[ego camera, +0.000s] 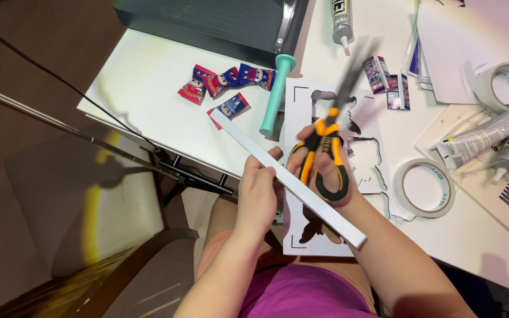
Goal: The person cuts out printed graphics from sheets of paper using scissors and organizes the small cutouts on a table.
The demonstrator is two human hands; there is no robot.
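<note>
The left hand (258, 191) is closed around the middle of a long, flat white strip (287, 178), thumb on its upper face; the right hand (332, 176) has its fingers through the loops of a pair of orange-and-black-handled scissors (324, 154), gripping them. The strip is held above the near edge of a white table (148, 88) and over the person's lap, its long axis running diagonally from upper left, near some red-and-blue printed paper cut-outs (225, 82), to lower right, beside the right wrist. The scissor blades, blurred, point up and away toward the far right. Beneath the hands lies a white sheet with cut-out outlines (378, 135). A teal-handled tool (277, 94), 2 rolls of clear tape (424, 187) and several glue tubes (481, 138) rest on the table; at left are a brown floor (30, 118) and a chair.
</note>
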